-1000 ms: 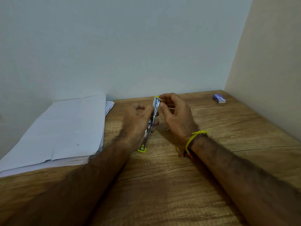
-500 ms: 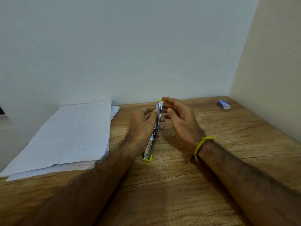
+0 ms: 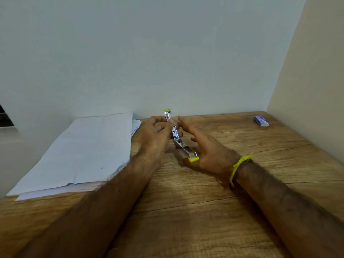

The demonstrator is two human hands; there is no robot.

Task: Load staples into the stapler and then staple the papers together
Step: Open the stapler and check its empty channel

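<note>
Stapler [image 3: 178, 138]: it's up off the wooden table [image 3: 204, 211], a chrome body swung open into two arms, each ending in a yellow tip, one high and far, one low and near you.
Left hand [image 3: 155, 135]: your fingers and thumb pinch the stapler's upper arm, just left of the metal.
Right hand [image 3: 206, 146]: your fingers are straight and spread, just right of the stapler; whether the palm touches the lower yellow tip, I can't tell.
Papers [image 3: 83, 151]: a white stack flat on the table, left of the stapler.
Staple box [image 3: 261, 121]: small, blue, well right of the stapler, near the side wall.
Wristband [image 3: 239, 167]: yellow, on your right wrist.
</note>
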